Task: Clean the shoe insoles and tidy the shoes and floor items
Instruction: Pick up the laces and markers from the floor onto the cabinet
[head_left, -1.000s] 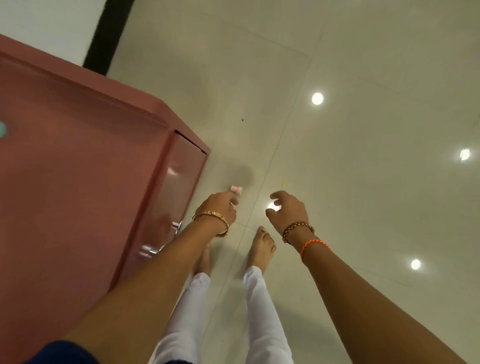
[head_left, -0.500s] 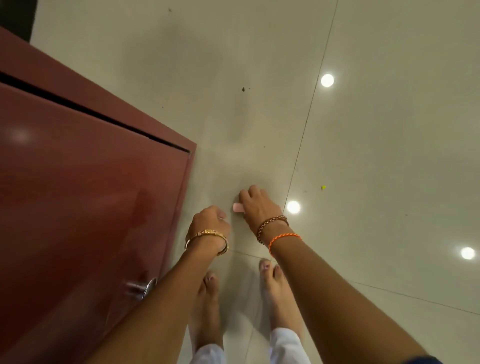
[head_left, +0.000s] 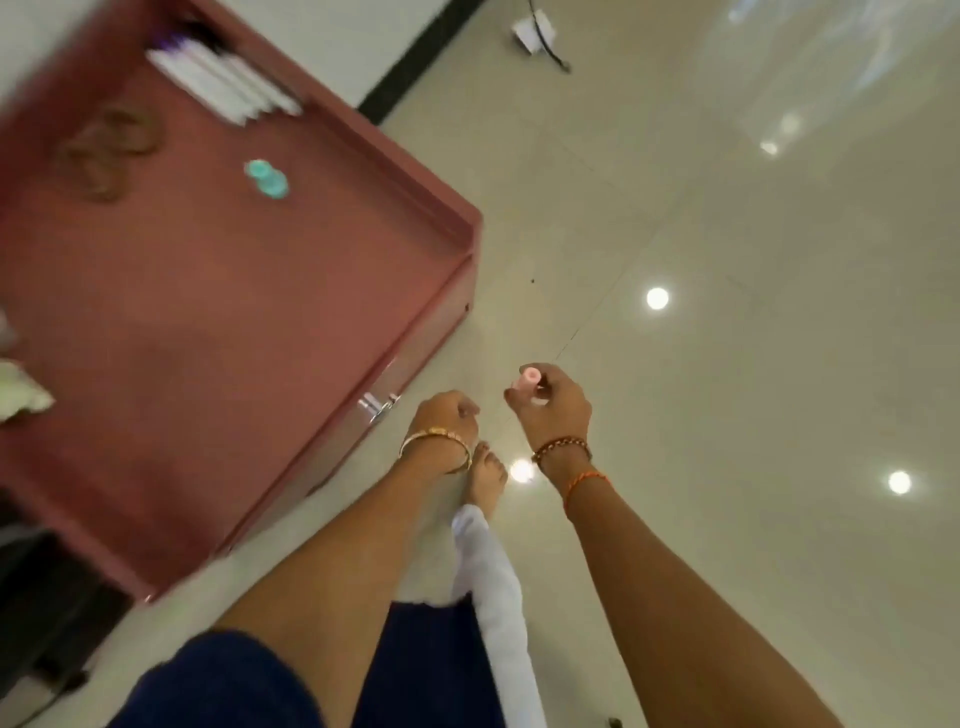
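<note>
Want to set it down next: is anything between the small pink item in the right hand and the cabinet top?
Nothing visible. The right hand holds the pink item over bare floor; the left hand hangs beside the cabinet, not across the path.

the cabinet (head_left: 218, 322) is dusty red, with a teal round item (head_left: 266, 177) on top. the floor (head_left: 727, 395) is pale beige and glossy, the trousers (head_left: 493, 582) white, the small tube (head_left: 529, 383) pink.
</note>
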